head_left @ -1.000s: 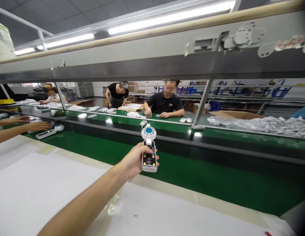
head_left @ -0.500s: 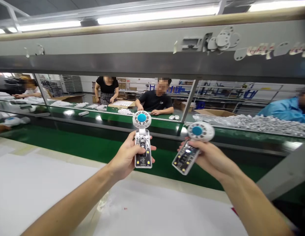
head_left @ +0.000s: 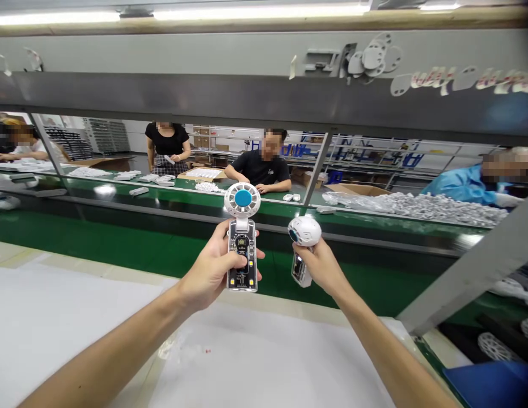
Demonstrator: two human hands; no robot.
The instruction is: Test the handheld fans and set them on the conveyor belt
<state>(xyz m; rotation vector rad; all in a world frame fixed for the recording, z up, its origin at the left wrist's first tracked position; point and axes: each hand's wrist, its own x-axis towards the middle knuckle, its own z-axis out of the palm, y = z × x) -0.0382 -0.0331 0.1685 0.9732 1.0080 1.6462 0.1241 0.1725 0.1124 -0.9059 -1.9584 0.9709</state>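
My left hand [head_left: 212, 263] grips a small handheld fan [head_left: 241, 238] upright, its thumb pressed on the front of the clear body. That fan has a round white head with a blue centre, and a dark circuit board with small yellow lights shows through its handle. Slightly lower and to the right, my right hand [head_left: 321, 260] is closed around a second handheld fan [head_left: 305, 230]. Its white head is turned to the left, so I see it from the side and only a sliver of its blue centre. Most of its handle is hidden behind my fingers.
A white-covered table [head_left: 289, 351] lies below my hands. Beyond runs a green conveyor belt [head_left: 119, 235], with a heap of small white parts [head_left: 442, 209] past it. Several people sit or stand opposite. A slanted metal post [head_left: 463, 266] rises at right.
My right hand has moved left, toward the other fan, and turned its fan sideways. The left fan stays nearly in place, and a display now shows on its board. The view has shifted slightly right.
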